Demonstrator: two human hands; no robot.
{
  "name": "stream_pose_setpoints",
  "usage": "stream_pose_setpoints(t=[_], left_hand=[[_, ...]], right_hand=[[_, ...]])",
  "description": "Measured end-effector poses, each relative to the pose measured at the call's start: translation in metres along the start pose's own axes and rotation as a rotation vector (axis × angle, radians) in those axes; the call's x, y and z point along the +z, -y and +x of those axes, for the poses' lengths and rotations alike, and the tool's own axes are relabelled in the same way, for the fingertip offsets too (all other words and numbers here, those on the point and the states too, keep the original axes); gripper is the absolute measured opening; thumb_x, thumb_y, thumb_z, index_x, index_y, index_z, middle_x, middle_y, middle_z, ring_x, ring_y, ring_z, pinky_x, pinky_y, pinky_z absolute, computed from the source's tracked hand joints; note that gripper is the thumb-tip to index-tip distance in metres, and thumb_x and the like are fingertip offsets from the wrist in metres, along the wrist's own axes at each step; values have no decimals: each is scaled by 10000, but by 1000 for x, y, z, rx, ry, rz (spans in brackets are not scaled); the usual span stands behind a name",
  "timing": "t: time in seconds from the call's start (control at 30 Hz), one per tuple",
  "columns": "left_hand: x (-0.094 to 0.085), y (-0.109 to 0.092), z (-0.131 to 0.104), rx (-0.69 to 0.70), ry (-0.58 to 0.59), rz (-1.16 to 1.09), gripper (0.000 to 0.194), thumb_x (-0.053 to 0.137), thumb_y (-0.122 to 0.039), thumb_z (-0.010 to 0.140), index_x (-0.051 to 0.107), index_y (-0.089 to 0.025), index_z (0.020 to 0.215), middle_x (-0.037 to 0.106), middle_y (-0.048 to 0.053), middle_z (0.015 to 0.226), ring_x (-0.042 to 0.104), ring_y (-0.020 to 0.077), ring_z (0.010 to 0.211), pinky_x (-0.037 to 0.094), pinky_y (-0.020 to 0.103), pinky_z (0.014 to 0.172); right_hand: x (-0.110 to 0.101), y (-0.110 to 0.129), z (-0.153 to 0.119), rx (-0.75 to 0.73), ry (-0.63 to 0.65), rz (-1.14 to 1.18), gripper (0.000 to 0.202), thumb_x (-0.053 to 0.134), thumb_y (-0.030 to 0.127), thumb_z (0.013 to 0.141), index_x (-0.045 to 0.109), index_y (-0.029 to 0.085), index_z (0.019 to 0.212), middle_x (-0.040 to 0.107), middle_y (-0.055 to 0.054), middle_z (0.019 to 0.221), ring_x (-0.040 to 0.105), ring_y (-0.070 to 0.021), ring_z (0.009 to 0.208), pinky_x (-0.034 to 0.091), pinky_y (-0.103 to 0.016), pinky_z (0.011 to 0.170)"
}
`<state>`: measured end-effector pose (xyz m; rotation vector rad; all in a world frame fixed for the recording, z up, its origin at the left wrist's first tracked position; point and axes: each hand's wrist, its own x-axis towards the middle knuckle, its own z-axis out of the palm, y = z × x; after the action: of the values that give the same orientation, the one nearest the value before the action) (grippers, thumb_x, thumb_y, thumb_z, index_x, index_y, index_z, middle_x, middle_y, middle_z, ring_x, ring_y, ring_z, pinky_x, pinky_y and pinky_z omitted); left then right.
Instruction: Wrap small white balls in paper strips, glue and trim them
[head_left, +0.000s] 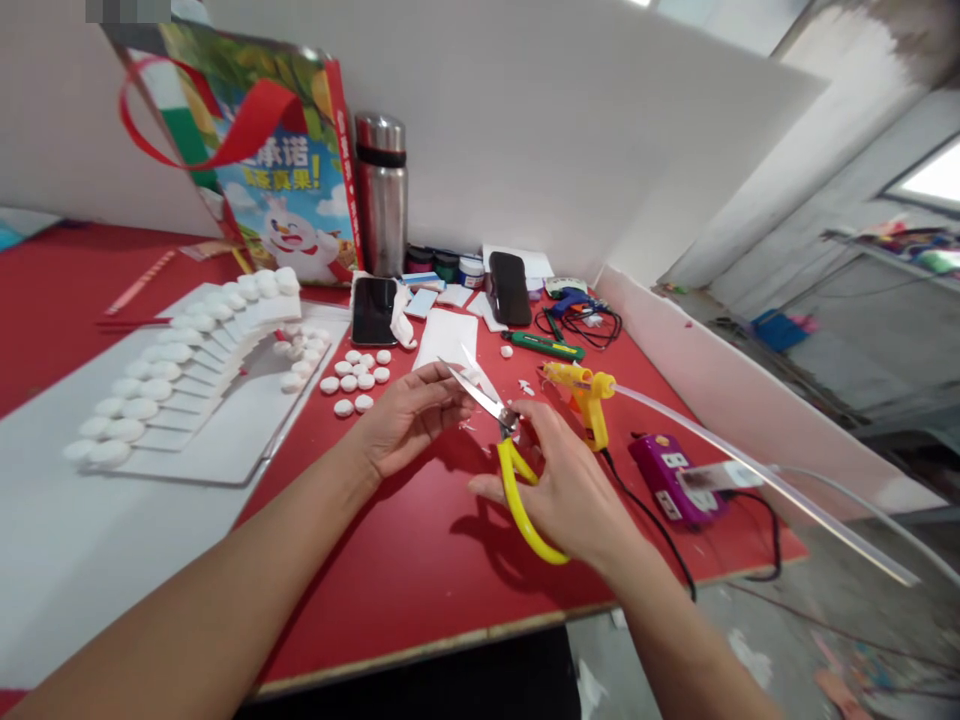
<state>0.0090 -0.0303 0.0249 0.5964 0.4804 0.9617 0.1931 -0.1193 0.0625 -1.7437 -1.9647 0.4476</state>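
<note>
My right hand [574, 485] grips a pair of scissors [529, 520] with yellow handles. Their blades are parted and point away to the upper left. Close beside the blades, my left hand [412, 415] has its fingers curled and drawn together; whatever they hold is too small or hidden to name. A white sheet [448, 340] lies flat just beyond the fingers. Left of it, several round white pieces [356, 378] are grouped on the red table [390, 590]. A white stepped, curved model [191, 375] edged with round white pieces stands on a white board [225, 455].
A yellow glue gun [589, 395] with a long clear glue stick [765, 475] lies right, near a purple box [679, 480] with cables. Behind are a green cutter [544, 346], two phones [374, 310], a steel flask [384, 200] and a colourful bag [289, 190]. A low partition [720, 360] edges the right side.
</note>
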Motion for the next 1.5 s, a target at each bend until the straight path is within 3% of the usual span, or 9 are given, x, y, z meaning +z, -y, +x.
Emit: stream_pose_setpoints(t=[0.4, 0.7, 1.17, 1.37, 1.5], left_hand=[[5, 1, 0, 32, -26, 57, 236, 828, -125, 709, 676, -99, 887, 707, 34, 757, 685, 113, 652, 579, 219, 683], [1, 1, 0, 28, -6, 49, 222, 831, -133, 719, 670, -102, 869, 713, 39, 762, 686, 108, 653, 567, 202, 680], [2, 6, 1, -37, -37, -13, 148, 782, -75, 743, 683, -85, 853, 721, 54, 755, 686, 114, 632, 574, 209, 660], [2, 6, 1, -72, -17, -7, 152, 778, -82, 761, 696, -81, 889, 728, 68, 783, 679, 101, 631, 572, 197, 659], [0, 6, 2, -96, 2, -53, 195, 780, -67, 743, 691, -100, 913, 730, 69, 778, 683, 110, 653, 573, 198, 666]], right_hand=[[8, 2, 1, -8, -12, -56, 562, 735, 513, 821, 517, 187, 1225, 652, -97, 1039, 644, -245, 869, 492, -348, 762], [13, -1, -1, -15, -69, -44, 496, 705, 525, 859, 561, 196, 1200, 679, -78, 939, 645, -223, 792, 462, -294, 667], [17, -6, -9, 8, -55, -57, 411, 603, 495, 952, 593, 169, 1202, 697, -97, 960, 639, -222, 779, 455, -312, 710], [12, -8, -14, 94, -16, 68, 352, 638, 516, 929, 595, 208, 1092, 656, -7, 778, 570, -156, 617, 421, -262, 605], [3, -11, -15, 115, -60, 96, 381, 659, 514, 906, 561, 218, 1125, 571, 40, 717, 497, -122, 545, 391, -239, 547]])
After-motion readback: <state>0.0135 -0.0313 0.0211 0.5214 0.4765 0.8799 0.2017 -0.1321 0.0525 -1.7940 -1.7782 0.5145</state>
